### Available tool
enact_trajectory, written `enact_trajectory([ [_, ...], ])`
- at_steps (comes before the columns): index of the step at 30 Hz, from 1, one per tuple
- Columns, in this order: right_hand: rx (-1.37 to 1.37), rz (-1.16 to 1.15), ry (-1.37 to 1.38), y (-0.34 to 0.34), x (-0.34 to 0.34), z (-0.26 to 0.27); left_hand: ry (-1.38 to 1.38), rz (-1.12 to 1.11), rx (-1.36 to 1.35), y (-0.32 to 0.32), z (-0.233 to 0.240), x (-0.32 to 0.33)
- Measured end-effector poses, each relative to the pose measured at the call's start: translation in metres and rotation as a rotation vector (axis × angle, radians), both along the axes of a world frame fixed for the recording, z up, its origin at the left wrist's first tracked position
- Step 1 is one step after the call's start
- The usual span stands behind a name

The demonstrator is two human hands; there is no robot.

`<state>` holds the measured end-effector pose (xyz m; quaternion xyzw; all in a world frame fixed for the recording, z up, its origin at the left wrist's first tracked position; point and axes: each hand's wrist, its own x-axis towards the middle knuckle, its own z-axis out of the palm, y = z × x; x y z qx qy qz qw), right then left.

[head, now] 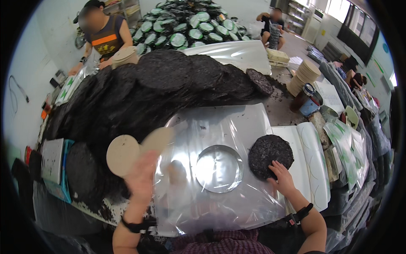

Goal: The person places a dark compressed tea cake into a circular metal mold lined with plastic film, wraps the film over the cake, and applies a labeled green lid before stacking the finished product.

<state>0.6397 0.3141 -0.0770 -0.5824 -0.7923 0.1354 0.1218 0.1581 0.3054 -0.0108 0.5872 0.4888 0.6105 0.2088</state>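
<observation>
My left hand [141, 174] is blurred by motion and holds a thin tan disc [157, 139], apparently cardboard. Close beside it another tan disc [123, 155] lies at the edge of the dark heap. With fingers on top and the thumb at the rim, my right hand [281, 177] grips the near edge of a dark round cake [269, 155], which looks like dried seaweed. Between my hands, a metal ring [219, 169] rests on a clear plastic sheet [190, 206]. The sheet reflects light, and nothing shows inside the ring.
A large heap of dark round sheets [165, 73] curves across the far side and left. At left stands a blue-sided scale [57, 168]. Stacked tan discs [304, 77], a lidded bottle [301, 98] and printed plastic film [345, 143] are at right. A person [109, 41] works beyond the heap.
</observation>
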Motion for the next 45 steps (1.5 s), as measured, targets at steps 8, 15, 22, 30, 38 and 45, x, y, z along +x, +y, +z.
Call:
enact_trajectory([
  [8,0.279,0.168,-0.261,-0.012,-0.019,0.003,0.696,-0.329,-0.216,-0.035,-0.077,0.119],
  [15,0.292,-0.376,0.544,0.010,-0.007,0.014,1.052,-0.368,-0.311,-0.037,-0.073,0.110],
  [22,0.279,0.768,0.174,0.025,-0.112,0.023,0.542,-0.172,-0.022,0.039,-0.023,0.098],
  [30,0.024,0.596,0.085,0.057,-0.166,0.010,1.264,-0.526,-0.404,0.051,-0.078,0.117],
  [38,-0.208,0.564,-0.154,0.077,-0.185,-0.055,1.427,-0.779,-0.803,0.073,-0.123,0.141],
  [45,0.143,0.330,0.244,0.000,-0.160,0.002,1.216,-0.595,-0.641,0.050,-0.125,0.124],
])
